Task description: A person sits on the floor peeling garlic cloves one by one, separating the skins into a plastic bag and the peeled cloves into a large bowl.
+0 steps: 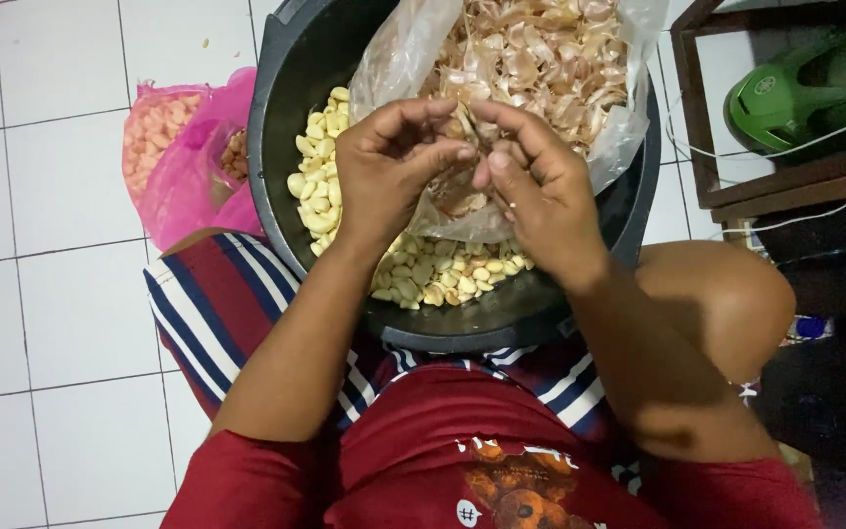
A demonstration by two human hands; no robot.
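While the white tiled floor [61,294] fills the left side, a big dark round basin [286,108] sits at the person's lap, over striped shorts [208,313]. Inside it: a pile of peeled garlic cloves [320,186] along the left and bottom, plus a clear plastic bag [403,59] full of dry garlic skins [540,49]. Pink bag [183,176] with unpeeled cloves lies just beside the basin, left. Green object, right, on a dark wooden frame; unclear what.

Left hand [384,171] and right hand [536,191] meet over the skins bag, fingertips pressed together, pinching a small clove between them; the clove is mostly hidden.

Step looks like peeling, mid-way. Next move likely calls for stripping the skin with the thumbnails, skin to bag, clove to pile.
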